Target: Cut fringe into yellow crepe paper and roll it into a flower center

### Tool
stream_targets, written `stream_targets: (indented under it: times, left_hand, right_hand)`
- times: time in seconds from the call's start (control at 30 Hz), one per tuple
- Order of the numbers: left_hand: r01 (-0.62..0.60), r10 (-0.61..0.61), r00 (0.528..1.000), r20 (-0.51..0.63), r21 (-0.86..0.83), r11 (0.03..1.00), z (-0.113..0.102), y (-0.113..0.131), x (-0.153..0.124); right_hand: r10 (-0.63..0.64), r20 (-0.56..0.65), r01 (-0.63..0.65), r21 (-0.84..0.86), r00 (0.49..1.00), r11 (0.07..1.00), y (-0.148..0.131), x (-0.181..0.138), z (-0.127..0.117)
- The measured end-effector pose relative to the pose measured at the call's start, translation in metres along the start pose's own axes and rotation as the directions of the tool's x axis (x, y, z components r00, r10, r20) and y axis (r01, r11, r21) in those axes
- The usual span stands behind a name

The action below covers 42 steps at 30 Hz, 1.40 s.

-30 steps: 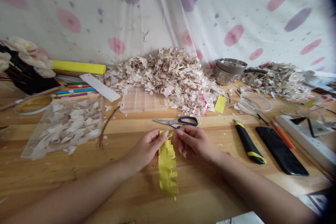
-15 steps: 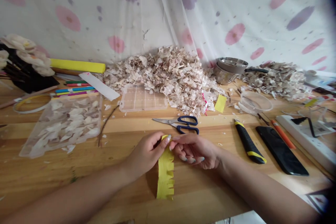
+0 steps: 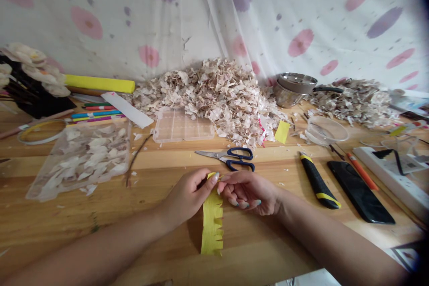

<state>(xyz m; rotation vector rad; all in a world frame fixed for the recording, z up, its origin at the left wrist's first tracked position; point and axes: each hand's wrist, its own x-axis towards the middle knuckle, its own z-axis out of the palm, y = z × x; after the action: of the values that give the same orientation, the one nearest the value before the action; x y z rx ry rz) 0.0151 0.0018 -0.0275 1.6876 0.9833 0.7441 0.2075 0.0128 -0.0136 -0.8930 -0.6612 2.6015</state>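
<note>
A yellow crepe paper strip point(image 3: 211, 228) hangs down over the table, with notches cut along its right edge. My left hand point(image 3: 194, 190) pinches its upper end between thumb and fingers. At that same end, my right hand point(image 3: 246, 192) has thumb and forefinger closed on a thin yellow piece at the strip's edge; its other fingers curl loosely. The fingertips of both hands almost meet. Just beyond them lie scissors point(image 3: 223, 155) with dark blue handles, blades pointing left.
Behind the scissors are a clear compartment box point(image 3: 182, 127) and a large heap of pale petal-like flakes point(image 3: 217, 98). A lid with loose flakes point(image 3: 83, 156) lies left. To the right are a utility knife point(image 3: 318, 181), a black phone point(image 3: 360, 192) and a power strip point(image 3: 398, 183).
Both hands keep their hold at the top of the strip. The right fingertips have shifted very slightly, and a thin yellow bit shows between the hands; the view has moved a touch.
</note>
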Motion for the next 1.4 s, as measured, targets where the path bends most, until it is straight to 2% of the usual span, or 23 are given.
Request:
stream_targets:
  times: [0.2,0.3,0.37,0.4,0.43,0.5,0.57,0.6,0.67,0.77,0.83,0.87,0.9,0.93,0.97,1.03,1.07,1.1,1.13,1.2,1.3,1.33,1.4]
  left_hand:
    - [0.024,-0.024,1.000,0.008,-0.081,0.996,0.000,-0.006,0.001]
    - [0.058,-0.046,0.997,0.057,-0.213,0.975,-0.001,-0.005,0.004]
    - [0.113,-0.092,0.992,0.083,-0.293,0.950,-0.001,-0.003,0.005]
    - [0.142,-0.123,0.989,0.082,-0.314,0.939,-0.001,-0.002,0.006]
    - [0.166,-0.151,0.986,0.071,-0.320,0.933,-0.002,-0.001,0.006]
    - [0.191,-0.186,0.982,0.044,-0.301,0.934,-0.002,0.001,0.007]
    - [0.199,-0.197,0.980,0.036,-0.281,0.939,-0.003,0.002,0.008]
    - [0.210,-0.206,0.978,0.044,-0.286,0.935,-0.003,0.002,0.008]
    - [0.249,-0.240,0.968,0.067,-0.326,0.912,-0.004,0.002,0.009]
    - [0.282,-0.282,0.958,0.060,-0.385,0.879,-0.005,0.003,0.010]
    - [0.273,-0.285,0.958,0.027,-0.382,0.883,-0.005,0.003,0.010]
    - [0.263,-0.279,0.960,0.012,-0.374,0.889,-0.005,0.003,0.009]
    - [0.252,-0.270,0.963,0.002,-0.366,0.896,-0.005,0.003,0.009]
    - [0.240,-0.259,0.966,-0.005,-0.359,0.902,-0.005,0.002,0.008]
    - [0.231,-0.249,0.968,-0.006,-0.355,0.906,-0.005,0.002,0.008]
    - [0.219,-0.231,0.973,0.008,-0.346,0.912,-0.004,0.002,0.006]
    - [0.212,-0.218,0.976,0.020,-0.337,0.917,-0.004,0.002,0.006]
    - [0.203,-0.204,0.978,0.033,-0.326,0.923,-0.003,0.001,0.005]
    - [0.191,-0.188,0.981,0.042,-0.310,0.931,-0.002,0.001,0.004]
    - [0.165,-0.161,0.986,0.035,-0.254,0.953,-0.001,0.000,0.002]
    - [0.144,-0.145,0.989,-0.004,-0.134,0.981,0.001,-0.002,0.000]
    - [0.138,-0.140,0.990,-0.012,-0.100,0.985,0.002,-0.003,0.000]
    - [0.124,-0.125,0.992,-0.021,-0.062,0.990,0.002,-0.004,-0.001]
  right_hand:
    - [-0.047,-0.082,0.037,-0.117,0.996,0.992,0.001,0.001,0.001]
    - [-0.180,-0.142,0.130,-0.304,0.973,0.944,0.003,0.001,0.005]
    - [-0.284,-0.133,0.184,-0.496,0.950,0.848,0.006,0.001,0.007]
    - [-0.354,-0.105,0.215,-0.626,0.929,0.750,0.008,0.001,0.007]
    - [-0.435,-0.049,0.245,-0.767,0.899,0.592,0.009,0.001,0.007]
    - [-0.563,0.155,0.259,-0.960,0.812,0.108,0.010,0.000,0.005]
    - [-0.575,0.385,0.177,-0.906,0.722,-0.385,0.008,-0.002,0.004]
    - [-0.546,0.464,0.118,-0.826,0.698,-0.551,0.007,-0.003,0.003]
    - [-0.504,0.544,0.007,-0.684,0.671,-0.729,0.005,-0.006,0.004]
    - [-0.478,0.559,-0.070,-0.598,0.677,-0.799,0.001,-0.011,0.008]
    - [-0.504,0.538,-0.064,-0.638,0.676,-0.767,0.001,-0.013,0.010]
    - [-0.536,0.511,-0.048,-0.693,0.672,-0.720,0.001,-0.013,0.011]
    - [-0.584,0.464,-0.020,-0.772,0.666,-0.635,0.002,-0.014,0.011]
    - [-0.636,0.388,0.024,-0.864,0.667,-0.503,0.002,-0.013,0.012]
    - [-0.673,0.282,0.081,-0.946,0.684,-0.314,0.003,-0.013,0.013]
    - [-0.624,0.032,0.185,-0.966,0.781,0.182,0.005,-0.010,0.014]
    - [-0.545,-0.069,0.202,-0.885,0.836,0.420,0.005,-0.008,0.016]
    - [-0.452,-0.141,0.189,-0.770,0.881,0.609,0.005,-0.006,0.017]
    - [-0.376,-0.190,0.168,-0.655,0.907,0.736,0.005,-0.005,0.018]
    - [-0.323,-0.270,0.144,-0.522,0.907,0.841,0.004,-0.004,0.020]
    - [-0.385,-0.371,0.173,-0.491,0.845,0.854,-0.001,-0.007,0.020]
    - [-0.371,-0.381,0.176,-0.459,0.847,0.871,-0.003,-0.008,0.018]
    - [-0.229,-0.317,0.137,-0.288,0.920,0.948,-0.005,-0.010,0.015]
